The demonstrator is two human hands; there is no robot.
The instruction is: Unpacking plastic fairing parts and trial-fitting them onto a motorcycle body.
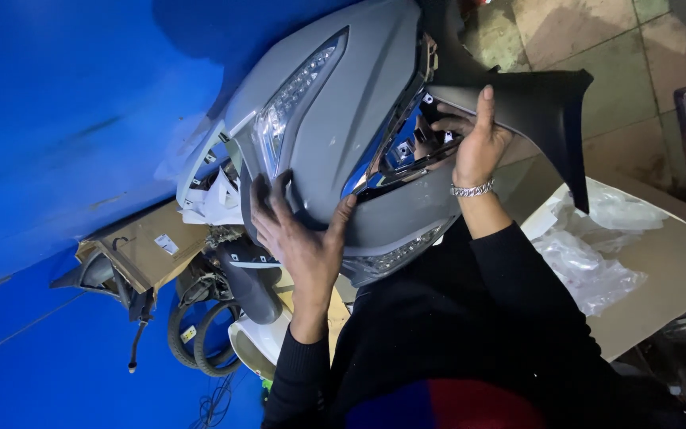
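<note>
So the person's got this big grey plastic scooter front panel (335, 119) with the LED light strips moulded into it, held up in front of their chest, basically filling the middle of the view. The left hand (299, 238) is spread flat against the lower edge of the panel, fingers fanned wide and thumb hooked up onto the grey face, so it's bracing more than clamping. The right hand (474, 139) is at the panel's far side, up where a dark matte-black plastic trim piece (533, 103) with a pointed wing shape meets the shiny chrome strip (395, 163). Thumb sticks straight up along the black piece, fingers curl in behind the edge. Can't really tell how tight that hold is since the fingertips vanish into the gap. There's a silver chain bracelet (472, 190) on that wrist.

Stuff around: a bright blue wall (65, 119) takes up one whole side. Below the panel there's a brown cardboard box (148, 254), a loop of black rubber tubing (200, 338), and a white plastic body part (252, 345) all piled together. On the other side, crumpled clear plastic wrap (589, 254) lies on a flat sheet of cardboard (676, 270), over a tiled floor (597, 48). The person's black sleeves (518, 302) block most of what's underneath.
</note>
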